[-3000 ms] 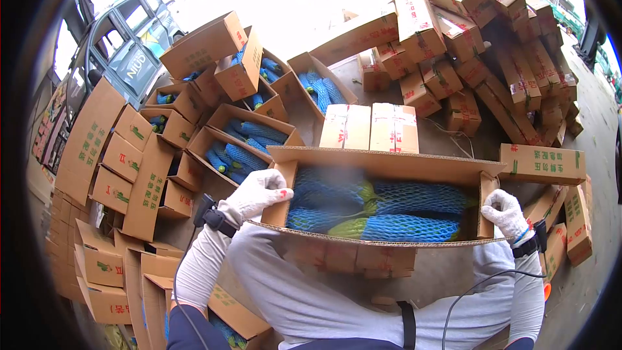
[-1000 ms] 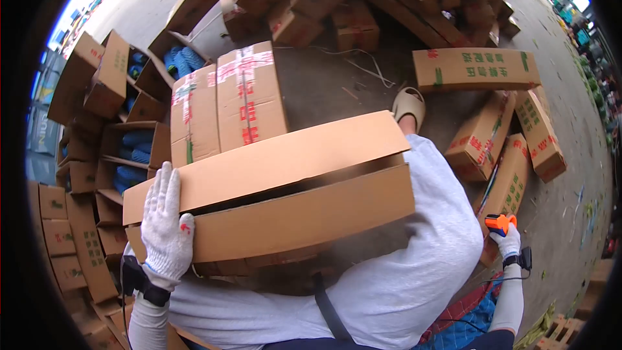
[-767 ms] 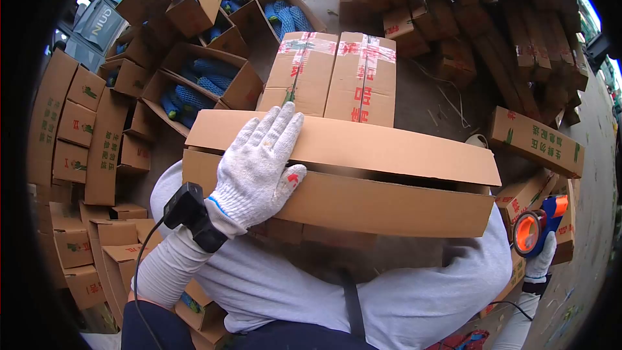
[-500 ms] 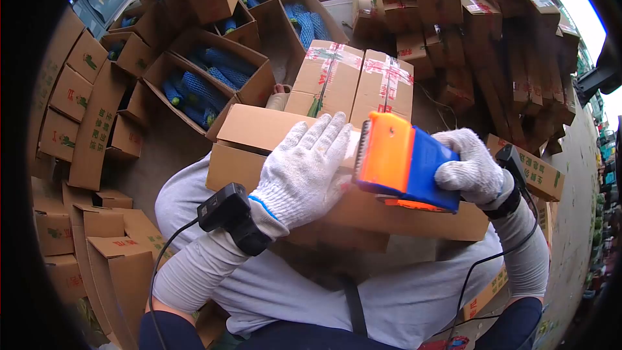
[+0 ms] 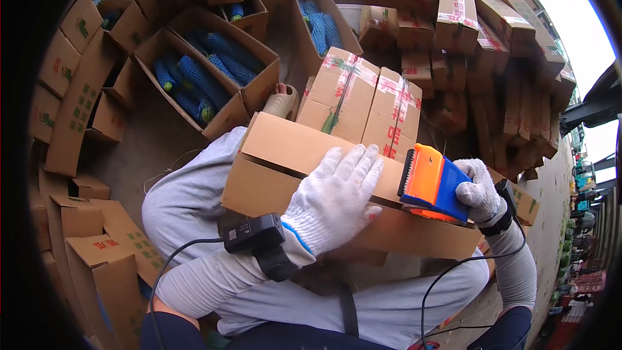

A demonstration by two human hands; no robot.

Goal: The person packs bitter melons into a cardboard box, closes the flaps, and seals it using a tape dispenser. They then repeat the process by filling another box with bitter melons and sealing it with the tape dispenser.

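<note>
The long carton [image 5: 265,185] lay crosswise in front of the seated person, over the grey trousers [image 5: 194,201], with its two top flaps folded in and a narrow dark gap showing between them toward its left end. The left hand [image 5: 334,198], in a white knitted glove, was open and flat on these flaps, fingers together and pointing away from the body, gripping nothing. The right hand [image 5: 481,188], gloved too, was clenched around the blue rear part of an orange and blue tape dispenser [image 5: 437,185], whose toothed edge faced left. The dispenser was over the right part of the carton; whether it touched the cardboard could not be told.

Each wrist wore a black device with a cable. Just beyond the carton, two taped boxes [image 5: 340,94] stood side by side, with a foot in a beige sandal [image 5: 281,104] to their left. Farther left, open boxes [image 5: 244,100] held long green vegetables in blue netting [image 5: 194,74]. A large heap of closed boxes [image 5: 457,16] rose at the far right, on the floor [image 5: 152,149].
</note>
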